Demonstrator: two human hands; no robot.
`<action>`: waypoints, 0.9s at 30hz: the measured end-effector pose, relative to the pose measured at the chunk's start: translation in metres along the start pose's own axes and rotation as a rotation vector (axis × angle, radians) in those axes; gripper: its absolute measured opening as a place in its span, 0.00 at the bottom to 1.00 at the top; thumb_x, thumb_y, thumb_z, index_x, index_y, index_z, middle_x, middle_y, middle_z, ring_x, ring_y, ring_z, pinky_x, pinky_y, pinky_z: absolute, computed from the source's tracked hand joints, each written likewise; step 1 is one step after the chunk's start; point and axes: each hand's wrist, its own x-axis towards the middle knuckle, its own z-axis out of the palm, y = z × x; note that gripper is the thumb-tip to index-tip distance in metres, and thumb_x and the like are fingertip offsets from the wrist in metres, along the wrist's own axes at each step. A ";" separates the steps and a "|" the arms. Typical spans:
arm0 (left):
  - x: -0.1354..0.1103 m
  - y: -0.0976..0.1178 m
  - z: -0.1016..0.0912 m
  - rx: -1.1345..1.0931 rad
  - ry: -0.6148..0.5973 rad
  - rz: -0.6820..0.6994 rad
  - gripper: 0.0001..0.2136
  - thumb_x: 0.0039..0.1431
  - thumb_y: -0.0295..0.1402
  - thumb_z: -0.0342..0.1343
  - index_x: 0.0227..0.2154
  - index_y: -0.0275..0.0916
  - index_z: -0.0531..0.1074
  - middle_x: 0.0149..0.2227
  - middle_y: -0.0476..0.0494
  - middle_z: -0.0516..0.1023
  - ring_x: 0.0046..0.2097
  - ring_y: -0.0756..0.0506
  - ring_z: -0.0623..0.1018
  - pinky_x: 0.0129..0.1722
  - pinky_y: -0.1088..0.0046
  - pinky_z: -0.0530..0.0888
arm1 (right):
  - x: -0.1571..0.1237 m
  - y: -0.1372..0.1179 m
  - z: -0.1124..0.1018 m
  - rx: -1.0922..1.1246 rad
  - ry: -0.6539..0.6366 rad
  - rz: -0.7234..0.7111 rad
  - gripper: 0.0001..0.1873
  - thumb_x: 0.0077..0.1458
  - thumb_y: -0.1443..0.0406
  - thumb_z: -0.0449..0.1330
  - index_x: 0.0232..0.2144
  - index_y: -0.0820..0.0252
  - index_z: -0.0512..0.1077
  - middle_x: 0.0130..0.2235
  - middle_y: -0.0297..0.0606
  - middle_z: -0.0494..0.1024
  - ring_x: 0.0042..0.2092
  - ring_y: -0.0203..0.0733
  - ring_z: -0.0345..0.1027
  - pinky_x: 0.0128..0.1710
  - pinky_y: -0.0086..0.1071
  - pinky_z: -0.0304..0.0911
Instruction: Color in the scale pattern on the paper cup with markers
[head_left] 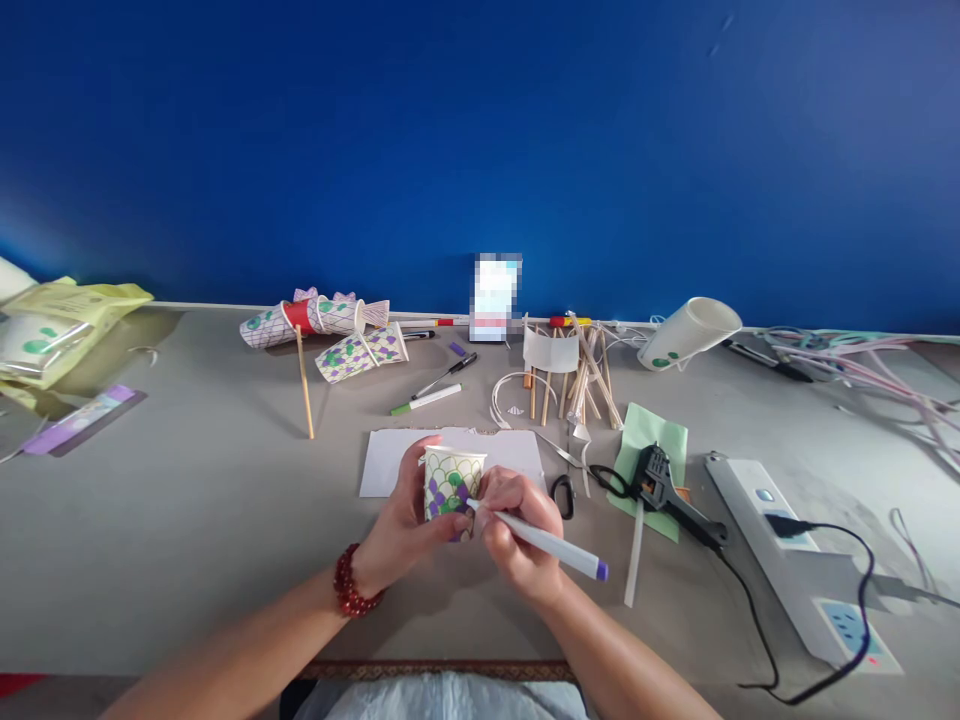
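My left hand (401, 525) is wrapped round a small paper cup (452, 478) with a scale pattern coloured green and purple, holding it upright above the table. A red bead bracelet (349, 583) sits on that wrist. My right hand (517, 530) grips a white marker (551, 546) with a purple end cap, its tip touching the cup's side. Both hands hover over a white sheet of paper (390, 462).
Decorated cups (322, 318) joined on a wooden stick (304, 385) lie at the back left, with pens (427, 399) nearby. Sticks and paper strips (574, 375), scissors (566, 480), a glue gun (671, 490) on green paper, a power strip (795, 550) and a tipped cup (686, 332) lie right.
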 end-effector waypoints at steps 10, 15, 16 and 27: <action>-0.001 -0.001 -0.001 -0.019 0.010 -0.019 0.35 0.54 0.34 0.72 0.61 0.50 0.61 0.47 0.46 0.75 0.45 0.45 0.75 0.45 0.69 0.75 | 0.002 -0.002 0.001 0.021 0.012 0.001 0.10 0.66 0.62 0.59 0.30 0.54 0.68 0.22 0.30 0.69 0.25 0.38 0.61 0.29 0.36 0.62; -0.002 -0.002 -0.001 -0.076 -0.005 -0.016 0.34 0.54 0.34 0.72 0.61 0.52 0.63 0.47 0.46 0.76 0.44 0.45 0.78 0.43 0.68 0.78 | 0.001 -0.001 0.002 0.035 0.062 0.041 0.11 0.66 0.60 0.61 0.30 0.54 0.67 0.24 0.31 0.69 0.26 0.39 0.61 0.30 0.36 0.62; -0.002 -0.001 -0.001 -0.109 -0.016 -0.034 0.34 0.54 0.34 0.72 0.62 0.54 0.63 0.48 0.46 0.76 0.44 0.44 0.79 0.43 0.67 0.79 | 0.001 -0.001 0.002 0.068 0.089 0.059 0.11 0.65 0.61 0.61 0.30 0.54 0.67 0.24 0.30 0.68 0.26 0.39 0.60 0.30 0.36 0.63; -0.002 -0.002 -0.006 -0.379 -0.111 -0.255 0.43 0.57 0.34 0.68 0.71 0.61 0.54 0.59 0.40 0.76 0.50 0.37 0.81 0.45 0.55 0.82 | 0.000 0.004 0.003 0.326 0.187 0.195 0.09 0.64 0.64 0.62 0.32 0.54 0.67 0.24 0.28 0.67 0.27 0.38 0.59 0.33 0.36 0.61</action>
